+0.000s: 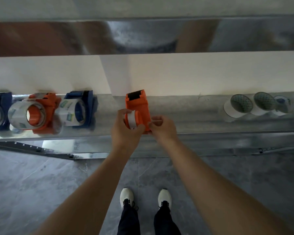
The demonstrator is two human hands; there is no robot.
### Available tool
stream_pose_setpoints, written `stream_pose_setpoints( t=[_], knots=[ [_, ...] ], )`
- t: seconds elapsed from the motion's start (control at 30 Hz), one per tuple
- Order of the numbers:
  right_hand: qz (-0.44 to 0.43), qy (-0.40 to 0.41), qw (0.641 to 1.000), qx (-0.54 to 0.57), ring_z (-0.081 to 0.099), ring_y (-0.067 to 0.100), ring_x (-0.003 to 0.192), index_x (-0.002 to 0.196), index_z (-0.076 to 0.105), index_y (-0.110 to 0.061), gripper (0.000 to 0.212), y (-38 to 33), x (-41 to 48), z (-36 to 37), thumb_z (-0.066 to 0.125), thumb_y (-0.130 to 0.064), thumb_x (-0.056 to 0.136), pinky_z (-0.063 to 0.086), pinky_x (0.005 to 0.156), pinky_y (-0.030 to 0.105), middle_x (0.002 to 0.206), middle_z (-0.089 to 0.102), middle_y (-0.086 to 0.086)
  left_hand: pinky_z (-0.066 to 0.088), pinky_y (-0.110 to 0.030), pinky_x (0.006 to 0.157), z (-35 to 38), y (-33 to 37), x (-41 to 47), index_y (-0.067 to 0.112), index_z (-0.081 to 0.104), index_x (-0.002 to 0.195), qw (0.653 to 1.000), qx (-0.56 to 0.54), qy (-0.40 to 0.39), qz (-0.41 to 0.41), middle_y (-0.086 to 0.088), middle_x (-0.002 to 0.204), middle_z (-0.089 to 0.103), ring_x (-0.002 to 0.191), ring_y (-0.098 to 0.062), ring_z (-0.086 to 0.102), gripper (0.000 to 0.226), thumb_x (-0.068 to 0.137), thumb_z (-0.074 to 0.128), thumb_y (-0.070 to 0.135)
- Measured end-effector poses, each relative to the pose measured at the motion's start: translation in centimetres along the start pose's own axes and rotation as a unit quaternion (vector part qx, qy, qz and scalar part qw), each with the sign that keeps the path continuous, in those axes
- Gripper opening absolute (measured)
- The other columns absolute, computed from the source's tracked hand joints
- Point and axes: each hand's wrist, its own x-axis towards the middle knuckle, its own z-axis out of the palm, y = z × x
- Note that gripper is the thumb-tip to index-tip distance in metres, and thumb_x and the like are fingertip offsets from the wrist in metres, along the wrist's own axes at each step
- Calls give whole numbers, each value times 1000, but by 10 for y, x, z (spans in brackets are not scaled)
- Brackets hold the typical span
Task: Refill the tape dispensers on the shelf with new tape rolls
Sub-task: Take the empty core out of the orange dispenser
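The orange dispenser [137, 106] is held at the front of the metal shelf [193, 119], probably so that both hands can work on it. The left hand [124, 131] is curled round its left side and the pale roll [131, 120] seated there, while the right hand [163, 128] pinches its lower right edge, perhaps a tape end. The roll thus lies inside the left grip, and the spare rolls [239, 106] stand well apart at the right.

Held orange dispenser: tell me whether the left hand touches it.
Touching. The head view shows the left hand gripping the orange dispenser, fingers curled round its edge.
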Motion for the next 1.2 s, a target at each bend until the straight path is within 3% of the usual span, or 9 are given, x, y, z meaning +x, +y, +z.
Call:
stream_pose_setpoints(
  t=[0.13, 0.3, 0.47, 0.6, 0.73, 0.83, 1.0, 1.13, 1.2],
  knots=[
    [-20, -10, 1000, -7, 77, 19, 81, 85, 66, -37, 20, -8, -3, 0, 77, -21, 83, 64, 78, 46, 89, 77, -3, 67, -32, 73, -8, -4, 5, 31, 59, 124, 986, -141, -27, -87, -4, 113, 70, 98, -20, 75, 45, 89, 81, 15],
    [-30, -11, 999, 22, 77, 18, 73, 86, 70, -25, 10, -14, -7, -7, 75, -18, 80, 66, 73, 44, 83, 77, 0, 66, -43, 86, -11, -6, 13, 25, 67, 127, 966, -216, -53, -135, -9, 122, 74, 109, -26, 76, 31, 99, 71, 14],
    [-39, 7, 999, 17, 77, 20, 74, 84, 72, -24, 17, -13, -6, -11, 77, -30, 69, 65, 69, 46, 80, 75, -2, 58, -21, 82, -2, -12, 28, 24, 76, 128, 993, -80, -37, -83, -13, 129, 64, 96, -12, 70, 29, 100, 70, 27],
    [-51, 8, 997, 54, 77, 21, 75, 93, 71, -12, 12, -15, -11, -14, 79, -15, 86, 66, 63, 41, 91, 72, 8, 62, -44, 97, 9, -45, 54, 42, 76, 124, 993, -31, -67, -93, -2, 121, 74, 106, -19, 75, 43, 82, 71, 50],
    [-60, 17, 996, 64, 77, 20, 77, 96, 68, -12, 14, -15, -13, -14, 79, -19, 89, 66, 63, 41, 95, 69, 2, 60, -43, 101, 6, -18, 46, 26, 70, 138, 996, 0, -52, -73, 6, 118, 74, 109, -18, 71, 39, 98, 71, 28],
    [-71, 28, 996, 52, 77, 19, 78, 102, 67, -16, 21, -12, -14, -8, 80, -26, 90, 66, 64, 40, 96, 69, -3, 61, -39, 95, 6, -21, 46, 20, 61, 146, 997, 21, -11, -73, 3, 119, 73, 106, -18, 71, 49, 99, 74, 19],
    [-76, 35, 996, 40, 76, 17, 83, 106, 62, -25, 28, -10, -16, -1, 81, -35, 89, 66, 67, 38, 99, 69, -6, 60, -31, 88, 1, -26, 40, 19, 80, 117, 997, 64, 0, -45, 5, 103, 80, 96, -12, 74, 29, 89, 85, 26],
    [-86, 40, 995, 16, 76, 15, 81, 103, 62, -30, 24, -8, -15, -2, 79, -38, 89, 66, 69, 38, 98, 69, -9, 55, -21, 74, -2, -27, 38, 21, 83, 111, 997, 52, 0, -54, 6, 95, 81, 85, -6, 73, 23, 90, 85, 28],
    [-104, 45, 993, -18, 74, 7, 78, 104, 64, -28, 21, -10, -15, -5, 77, -38, 91, 64, 69, 29, 96, 69, -13, 56, -22, 75, -2, -27, 39, 20, 83, 112, 997, 55, -1, -62, 5, 97, 81, 85, -6, 73, 23, 91, 83, 29]
  ],
)
